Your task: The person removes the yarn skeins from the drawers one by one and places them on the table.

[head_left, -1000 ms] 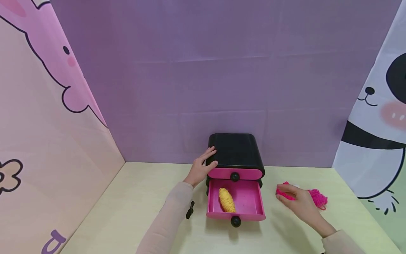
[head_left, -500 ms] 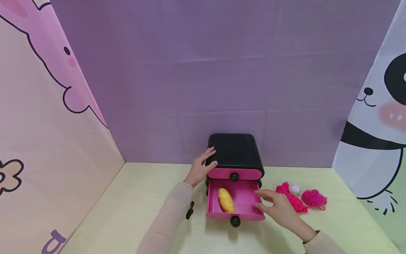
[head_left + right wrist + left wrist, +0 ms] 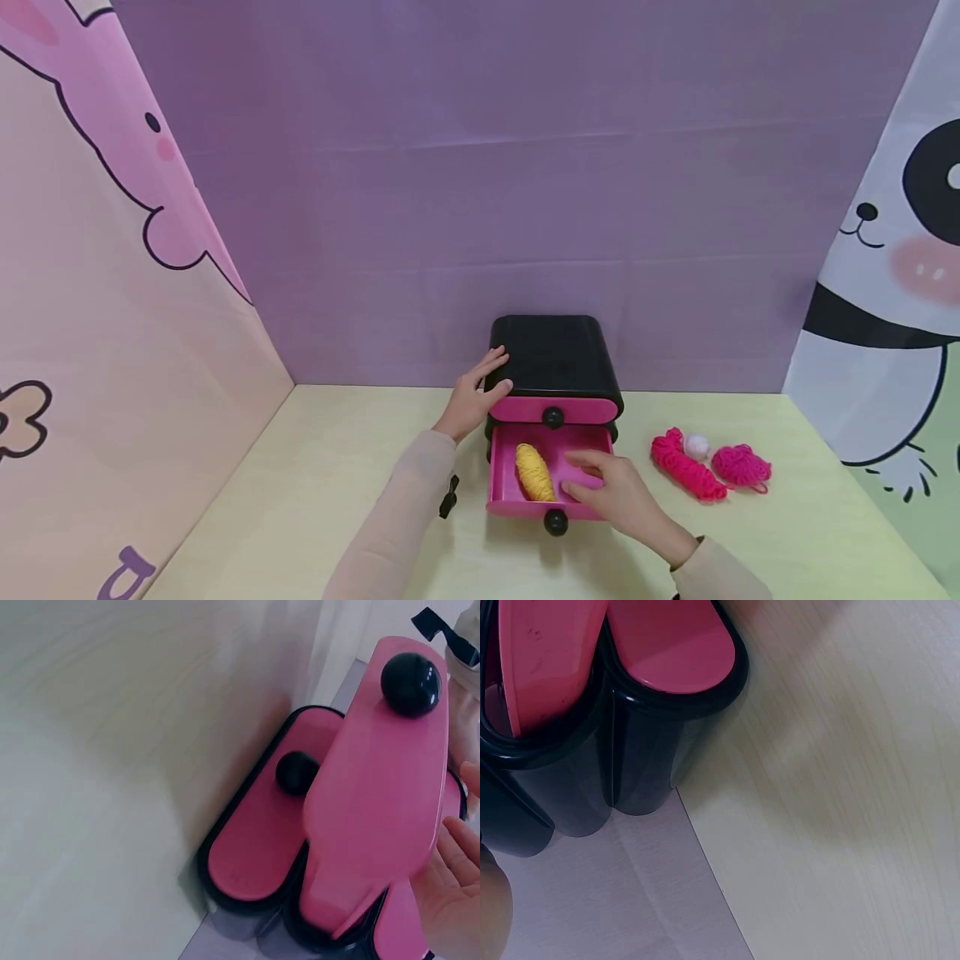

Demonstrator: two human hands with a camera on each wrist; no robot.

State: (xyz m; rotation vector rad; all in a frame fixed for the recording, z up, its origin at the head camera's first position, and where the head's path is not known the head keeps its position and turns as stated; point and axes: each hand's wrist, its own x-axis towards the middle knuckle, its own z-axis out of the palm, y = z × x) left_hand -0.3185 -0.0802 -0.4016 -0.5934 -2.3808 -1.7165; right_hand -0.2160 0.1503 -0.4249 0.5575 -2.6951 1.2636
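A small black drawer cabinet [image 3: 555, 354] with pink fronts and round black knobs stands against the back wall. Its pink middle drawer [image 3: 512, 507] is pulled out and holds a yellow yarn bundle [image 3: 533, 472] on the left side. My left hand [image 3: 471, 402] rests on the cabinet's upper left edge, its fingers spread over the top. Over the right part of that drawer is my right hand [image 3: 622, 496], thumb and fingers apart, to the right of the yellow yarn and holding nothing visible. In the right wrist view, part of the right hand [image 3: 454, 896] shows beside the drawer front.
On the table right of the cabinet lie a hot-pink yarn bundle [image 3: 687, 467], a white ball [image 3: 696, 447] and a magenta yarn ball [image 3: 741, 467]. A purple backdrop [image 3: 450, 208] closes off the back. A black strap end [image 3: 448, 497] hangs by the left sleeve.
My right hand has moved left from above the pink yarn to over the drawer, uncovering the pink yarn and white ball. My left hand stays on the cabinet.
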